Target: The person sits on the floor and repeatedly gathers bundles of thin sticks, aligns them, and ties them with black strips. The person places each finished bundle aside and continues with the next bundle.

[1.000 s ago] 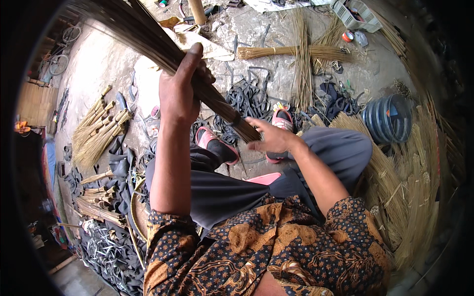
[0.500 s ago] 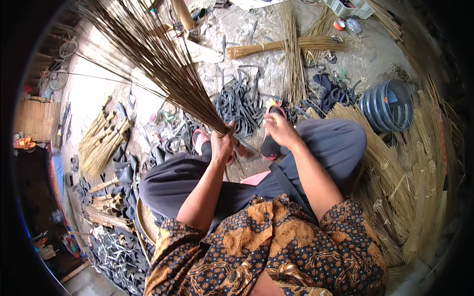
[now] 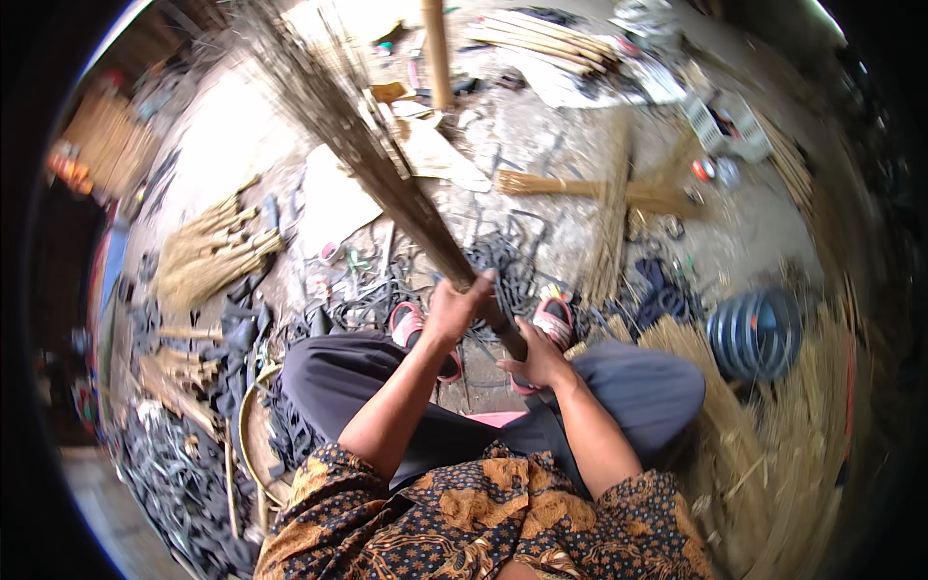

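The stick bundle (image 3: 406, 208) is gathered into one slanting shaft with its far end loosely spread, so the gathering looks done. Blur hides whether its lower part is bound, so I cannot tell how much binding is left. To the left of the bundle, small brooms (image 3: 217, 251) lie in a row and look already shaped; to its right, a sheaf (image 3: 551, 184) lies on the floor and a straw heap (image 3: 710, 372) is piled nearer the person. Dark strips (image 3: 498, 256) lie just beyond the bundle's lower part.

The left hand (image 3: 458, 311) is closed around the bundle below its middle, the sticks passing through that grip. The right hand (image 3: 539, 358) curls narrowly around the bundle's lower end.
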The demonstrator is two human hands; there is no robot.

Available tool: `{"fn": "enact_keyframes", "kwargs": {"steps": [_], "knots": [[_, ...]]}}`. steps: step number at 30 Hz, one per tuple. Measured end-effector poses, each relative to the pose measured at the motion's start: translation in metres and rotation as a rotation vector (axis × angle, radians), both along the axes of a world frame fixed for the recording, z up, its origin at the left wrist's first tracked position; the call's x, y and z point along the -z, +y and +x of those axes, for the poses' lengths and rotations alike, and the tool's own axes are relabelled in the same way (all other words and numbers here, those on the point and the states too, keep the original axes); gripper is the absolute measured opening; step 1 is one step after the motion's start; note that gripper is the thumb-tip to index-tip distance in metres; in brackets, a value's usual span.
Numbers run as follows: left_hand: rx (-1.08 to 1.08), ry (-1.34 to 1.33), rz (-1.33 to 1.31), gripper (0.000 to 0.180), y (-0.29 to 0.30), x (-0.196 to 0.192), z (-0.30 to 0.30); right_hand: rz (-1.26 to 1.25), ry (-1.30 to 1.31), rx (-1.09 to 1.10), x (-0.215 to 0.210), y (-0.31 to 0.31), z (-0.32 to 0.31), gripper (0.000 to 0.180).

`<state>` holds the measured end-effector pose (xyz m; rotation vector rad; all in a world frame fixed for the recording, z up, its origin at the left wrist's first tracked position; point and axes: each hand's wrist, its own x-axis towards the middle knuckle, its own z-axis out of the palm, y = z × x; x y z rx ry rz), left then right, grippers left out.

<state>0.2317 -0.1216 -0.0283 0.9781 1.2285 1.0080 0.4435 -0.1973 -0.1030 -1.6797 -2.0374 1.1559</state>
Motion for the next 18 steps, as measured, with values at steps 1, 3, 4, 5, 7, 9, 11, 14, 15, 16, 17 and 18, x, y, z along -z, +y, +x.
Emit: {"fn": "enact_keyframes", "kwargs": {"steps": [1, 3, 4, 5, 7, 9, 11, 14, 15, 16, 17, 18], "knots": [[0.059, -0.020, 0.025, 0.036, -0.001, -0.011, 0.001, -0.017, 0.130, 0.072, -0.002, 0.003, 0.000, 0.085], [0.079, 0.056, 0.116, 0.038, -0.010, -0.018, 0.008, 0.056, 0.245, 0.119, -0.007, 0.006, 0.000, 0.059], [0.027, 0.166, 0.204, 0.041, -0.020, -0.014, 0.013, 0.259, 0.310, 0.120, -0.008, 0.007, -0.001, 0.047], [0.149, 0.030, 0.134, 0.044, -0.030, -0.007, 0.018, 0.149, 0.351, 0.146, -0.008, 0.007, -0.002, 0.044], [0.213, -0.119, 0.126, 0.050, -0.048, 0.014, 0.027, 0.055, 0.358, 0.164, -0.006, 0.005, -0.003, 0.040], [0.102, -0.104, 0.138, 0.049, -0.057, 0.030, 0.031, 0.114, 0.247, 0.134, 0.000, 0.003, -0.003, 0.045], [-0.031, -0.207, 0.117, 0.043, -0.051, 0.027, 0.016, 0.082, 0.528, 0.054, 0.007, 0.003, 0.001, 0.086], [-0.147, -0.094, 0.078, 0.057, -0.015, -0.024, -0.061, -0.107, 0.584, 0.231, 0.013, 0.006, 0.014, 0.106], [-0.237, 0.373, 0.105, 0.062, 0.008, -0.049, -0.108, -0.103, 0.546, 0.212, 0.014, 0.008, 0.017, 0.102], [-0.252, 0.407, 0.081, 0.066, 0.031, -0.077, -0.172, -0.093, 0.509, 0.225, 0.014, 0.008, 0.022, 0.097], [-0.301, 0.291, 0.062, 0.069, 0.053, -0.109, -0.234, -0.089, 0.433, 0.210, 0.014, 0.010, 0.023, 0.094], [-0.575, 0.200, 0.240, 0.071, 0.067, -0.132, -0.283, -0.086, 0.357, 0.194, 0.014, 0.010, 0.025, 0.090]]}}
